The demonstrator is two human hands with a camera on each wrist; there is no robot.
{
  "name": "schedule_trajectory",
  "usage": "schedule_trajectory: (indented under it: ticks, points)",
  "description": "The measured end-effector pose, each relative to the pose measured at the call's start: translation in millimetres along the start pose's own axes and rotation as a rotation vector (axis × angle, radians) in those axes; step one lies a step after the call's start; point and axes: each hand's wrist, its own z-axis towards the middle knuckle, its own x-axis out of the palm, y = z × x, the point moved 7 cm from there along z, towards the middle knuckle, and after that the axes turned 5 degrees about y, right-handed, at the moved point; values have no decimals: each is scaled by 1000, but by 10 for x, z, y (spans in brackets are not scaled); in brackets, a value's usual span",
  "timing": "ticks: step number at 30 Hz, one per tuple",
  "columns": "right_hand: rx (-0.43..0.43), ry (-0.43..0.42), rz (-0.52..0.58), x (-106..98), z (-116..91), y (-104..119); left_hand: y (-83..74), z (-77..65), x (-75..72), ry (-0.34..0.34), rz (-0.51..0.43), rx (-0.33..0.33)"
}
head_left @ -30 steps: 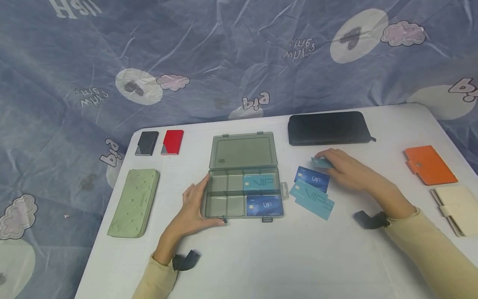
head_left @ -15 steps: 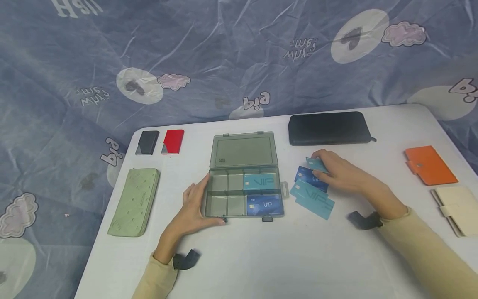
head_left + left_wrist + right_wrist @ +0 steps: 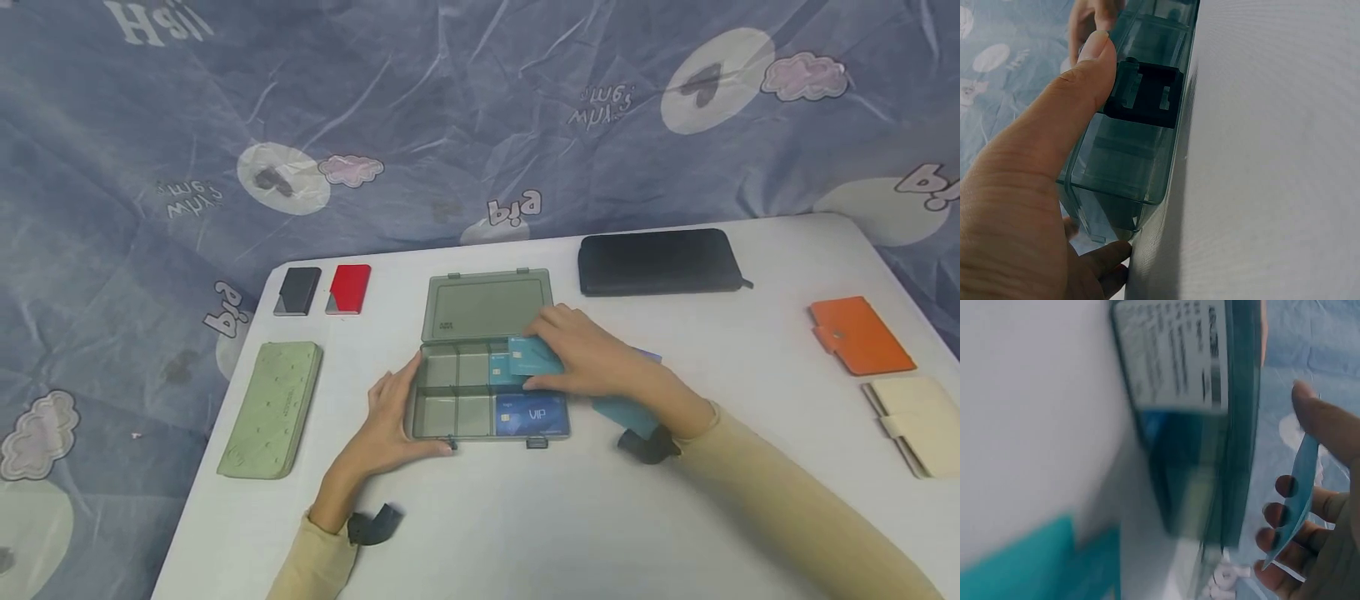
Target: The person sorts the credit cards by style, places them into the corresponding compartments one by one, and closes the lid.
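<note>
A clear grey-green compartment box point(image 3: 437, 417) lies with its lid point(image 3: 487, 304) folded back. My left hand point(image 3: 381, 427) holds its left front corner, thumb by the dark latch point(image 3: 1144, 94) and fingers round the side. Over the upper right compartment, my right hand point(image 3: 592, 357) pinches a light blue card point(image 3: 534, 357) between thumb and fingertips, seen edge-on in the right wrist view. Below it in that compartment is another light blue card point(image 3: 498, 370), partly covered. A dark blue VIP card point(image 3: 532, 415) lies in the lower right compartment. The left compartments hold nothing.
Loose cards point(image 3: 628, 415) lie right of the box, mostly hidden by my right arm. Behind them is a black zip wallet point(image 3: 660, 263). Orange point(image 3: 862, 336) and cream point(image 3: 921, 425) wallets sit far right. Leftward are a green wallet point(image 3: 270, 408) and dark point(image 3: 298, 292) and red point(image 3: 348, 289) card holders.
My right hand has lifted the light blue card off the loose cards and moved it left, over the box. The left hand stays at the box corner.
</note>
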Motion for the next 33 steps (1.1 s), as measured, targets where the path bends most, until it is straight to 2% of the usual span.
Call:
schedule_trajectory:
  ticks: [7,14,19,24,29,33]
  points:
    - [11,-18,2,188,206,2,-3,12,29,2,6,-7]
    - [25,-39,-19,247,154,-45,-11,17,20,0,10,-6]
    - [50,-90,-34,159,-120,-143,-27,28,12,3,6,-4]
    - [156,-118,-41,45,-552,-383,-43,38,8,5,7,2]
    - [258,-56,-73,84,-935,-567,-34,22,-5,-1,8,2]
    - [304,12,-89,182,-1105,-640,-15,9,-9,0,9,-1]
